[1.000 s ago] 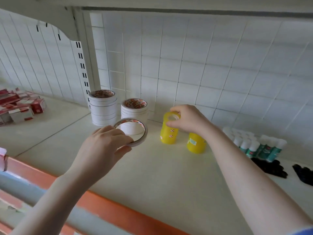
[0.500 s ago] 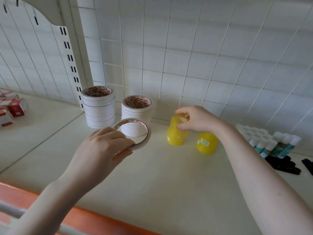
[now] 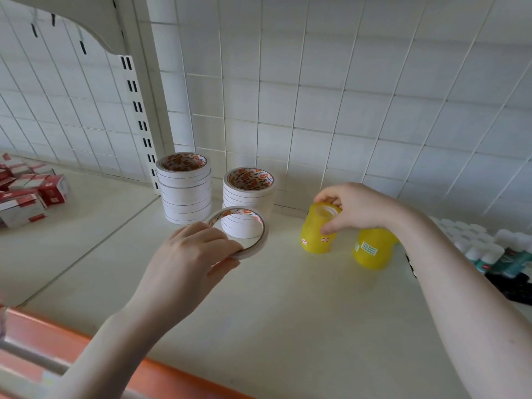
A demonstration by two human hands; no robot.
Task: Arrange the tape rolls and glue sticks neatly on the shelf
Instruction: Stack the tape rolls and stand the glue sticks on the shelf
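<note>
Your left hand [image 3: 198, 251] pinched single white tape roll [image 3: 240, 233] by near rim, held above shelf [image 3: 288, 312], just in front of shorter white stack [image 3: 249, 201]. Taller white stack [image 3: 184, 187] stood at back left. Your right hand [image 3: 355, 208] gripped top of yellow roll stack [image 3: 318, 228]; second yellow stack [image 3: 372, 250] just beside. Glue sticks [image 3: 489, 249] clustered far right. Advice: level ring, centre over shorter stack, lower flat, align edges before letting go.

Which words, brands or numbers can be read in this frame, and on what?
None can be read.
White tape stacks: red core print, blurred.
Held tape roll: core print too small.
Yellow tape stacks: stickers illegible.
Red boxes: blurred.
Glue sticks: labels too small.
</note>
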